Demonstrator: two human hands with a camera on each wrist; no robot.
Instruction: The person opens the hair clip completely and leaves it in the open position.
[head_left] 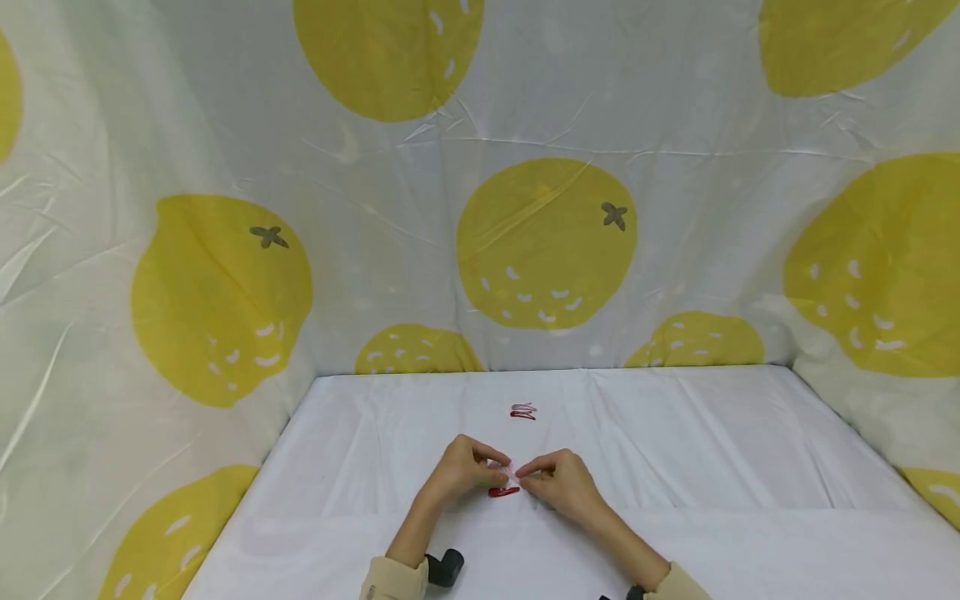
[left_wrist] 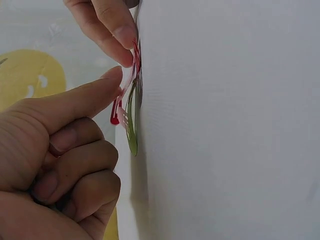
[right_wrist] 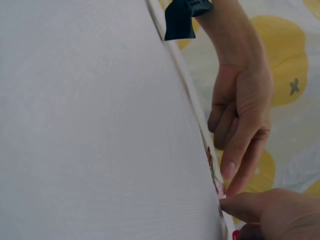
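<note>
Both hands meet low over the white tabletop in the head view. My left hand holds a pink hair clip between its thumb and index finger. From the other side my right hand pinches the same small clip with its thumb and index fingertips. A red hair clip lies just below the fingertips. In the left wrist view a green hair clip and a red clip end show beside the left fingertip. The fingers partly cover the pink clip.
Farther back on the white cloth lie a pink hair clip and a dark red one, side by side. A curtain with yellow lemons stands behind the table and along both sides.
</note>
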